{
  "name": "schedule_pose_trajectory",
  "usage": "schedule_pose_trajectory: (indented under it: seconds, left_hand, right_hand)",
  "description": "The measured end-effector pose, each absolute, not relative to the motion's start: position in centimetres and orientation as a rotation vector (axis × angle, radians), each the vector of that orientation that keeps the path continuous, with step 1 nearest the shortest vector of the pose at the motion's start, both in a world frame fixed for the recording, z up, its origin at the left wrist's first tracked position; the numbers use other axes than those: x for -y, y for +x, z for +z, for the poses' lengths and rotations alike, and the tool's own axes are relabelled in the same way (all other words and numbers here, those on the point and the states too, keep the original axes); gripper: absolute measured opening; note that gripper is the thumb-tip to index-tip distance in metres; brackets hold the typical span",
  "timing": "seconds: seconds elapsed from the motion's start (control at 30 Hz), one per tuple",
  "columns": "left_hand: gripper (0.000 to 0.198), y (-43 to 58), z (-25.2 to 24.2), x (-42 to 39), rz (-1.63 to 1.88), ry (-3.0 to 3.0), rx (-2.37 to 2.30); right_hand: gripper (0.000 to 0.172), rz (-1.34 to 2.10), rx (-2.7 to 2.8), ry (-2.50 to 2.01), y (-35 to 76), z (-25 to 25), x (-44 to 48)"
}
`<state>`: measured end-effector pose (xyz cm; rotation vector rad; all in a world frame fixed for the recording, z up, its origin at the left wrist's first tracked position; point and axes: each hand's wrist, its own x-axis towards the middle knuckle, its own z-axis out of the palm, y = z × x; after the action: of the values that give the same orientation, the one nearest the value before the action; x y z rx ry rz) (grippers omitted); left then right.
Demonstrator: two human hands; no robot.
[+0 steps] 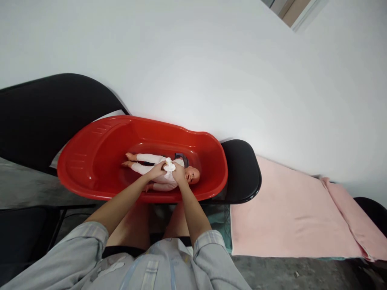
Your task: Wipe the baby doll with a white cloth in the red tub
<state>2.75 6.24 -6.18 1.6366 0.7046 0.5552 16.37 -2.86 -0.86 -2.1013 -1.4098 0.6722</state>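
A baby doll in pale pink clothes lies on its back in a red plastic tub, its head to the right and its bare feet to the left. Over its chest, my left hand and my right hand meet around a small crumpled white cloth. The fingers of both hands are closed on that cloth from either side. A dark strap-like item lies beside the doll's shoulder, partly hidden.
Black chairs stand at the left and under the tub's right end. Farther right, a pink towel covers a long surface. A white wall rises behind the tub.
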Motion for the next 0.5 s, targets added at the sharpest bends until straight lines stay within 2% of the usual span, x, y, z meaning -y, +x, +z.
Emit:
schedule_pose_trajectory:
  seconds: [0.13,0.27,0.37,0.5]
  left_hand:
    - [0.07,3.1,-7.4,-6.5,0.593,1.526,-0.651]
    - [0.062,3.1,-7.9,-6.8,0.623,1.545,-0.666]
    - [0.061,3.1,-7.5,-7.0,0.618,1.549,-0.683]
    - [0.054,3.1,-6.5,-6.9,0.637,1.519,-0.712]
  right_hand:
    - [0.052,0.575,1.014,-2.028,17.0,-1.1,3.0]
    - [0.069,0.28,0.836,-2.002,17.4,-0.1,3.3]
    - [0.066,0.208,0.991,-1.991,17.6,0.6,2.9]
    - [0.069,0.479,1.411,-2.029,17.0,0.5,1.9]
